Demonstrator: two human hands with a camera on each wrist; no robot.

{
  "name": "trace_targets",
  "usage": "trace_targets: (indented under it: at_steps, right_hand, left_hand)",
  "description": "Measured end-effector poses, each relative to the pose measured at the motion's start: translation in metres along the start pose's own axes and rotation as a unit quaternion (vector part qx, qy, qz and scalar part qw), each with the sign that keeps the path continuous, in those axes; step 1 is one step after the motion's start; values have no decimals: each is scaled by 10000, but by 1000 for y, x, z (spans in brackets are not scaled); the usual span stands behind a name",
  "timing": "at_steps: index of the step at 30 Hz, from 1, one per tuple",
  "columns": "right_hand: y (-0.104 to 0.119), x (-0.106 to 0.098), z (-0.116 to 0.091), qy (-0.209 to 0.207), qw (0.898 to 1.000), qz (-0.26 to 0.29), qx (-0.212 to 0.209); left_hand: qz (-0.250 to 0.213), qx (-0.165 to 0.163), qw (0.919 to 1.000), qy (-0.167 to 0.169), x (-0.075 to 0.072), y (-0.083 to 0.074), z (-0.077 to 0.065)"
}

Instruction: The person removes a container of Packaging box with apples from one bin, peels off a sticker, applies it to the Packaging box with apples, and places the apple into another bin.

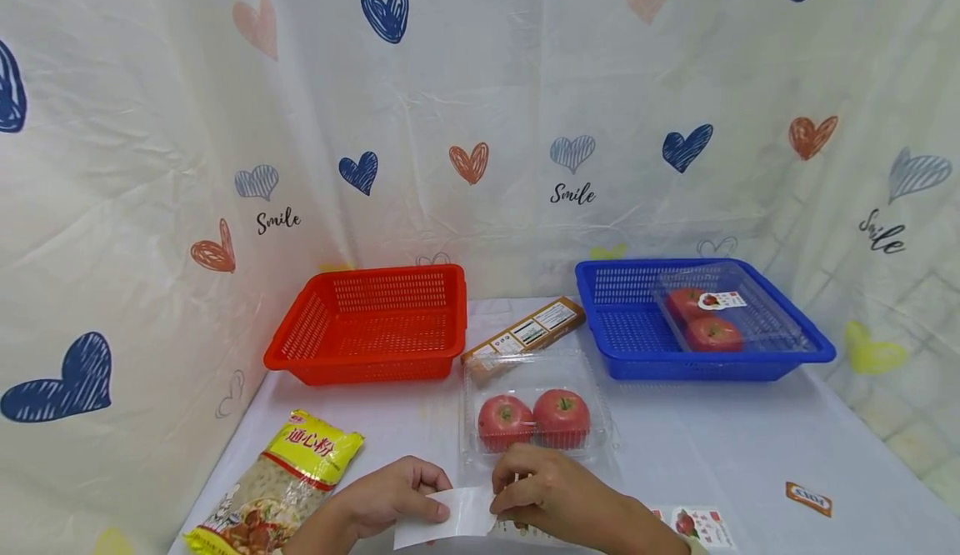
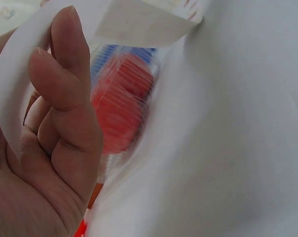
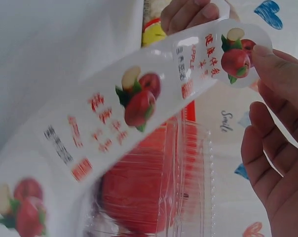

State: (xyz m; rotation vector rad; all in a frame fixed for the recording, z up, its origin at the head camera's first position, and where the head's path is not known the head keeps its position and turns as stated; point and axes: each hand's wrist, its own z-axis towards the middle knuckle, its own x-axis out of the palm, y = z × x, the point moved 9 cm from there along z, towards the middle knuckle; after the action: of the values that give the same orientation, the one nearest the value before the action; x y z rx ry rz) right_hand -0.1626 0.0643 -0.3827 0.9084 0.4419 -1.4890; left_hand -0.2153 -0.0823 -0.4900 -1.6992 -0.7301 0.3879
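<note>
My left hand (image 1: 397,497) pinches a strip of apple stickers (image 1: 461,515) between thumb and fingers, its plain white side showing in the head view. At the strip's other end my right hand (image 1: 558,492) pinches a printed sticker; its thumb lies beside the apple picture in the right wrist view. That view shows the printed face of the strip (image 3: 104,116), with repeated red apples and lettering. Just beyond the hands stands a clear plastic clamshell box (image 1: 592,376) holding two red apples (image 1: 561,416). Whether the pinched sticker is separated from its backing I cannot tell.
A red basket (image 1: 360,369) stands at the back left. The blue basket (image 1: 630,369) at the back right holds a labelled clamshell with apples. A long brown box (image 1: 566,315) lies between them. A pasta bag (image 1: 266,488) is left, a small orange packet (image 1: 809,499) right.
</note>
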Motion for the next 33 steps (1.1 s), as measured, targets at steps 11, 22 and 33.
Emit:
trace_targets:
  at_steps: [11, 22, 33]
  right_hand:
    - [-3, -3, -2, 5, 9999, -40, 101]
    - [-6, -5, -4, 57, 9997, -10, 255]
    - [-9, -14, -7, -2, 9995, -56, 307]
  left_hand:
    - [530, -144, 9964, -653, -17, 5, -7]
    - [1253, -368, 9834, -1259, -34, 9, -12]
    - [2090, -447, 9645, -1550, -48, 12, -12]
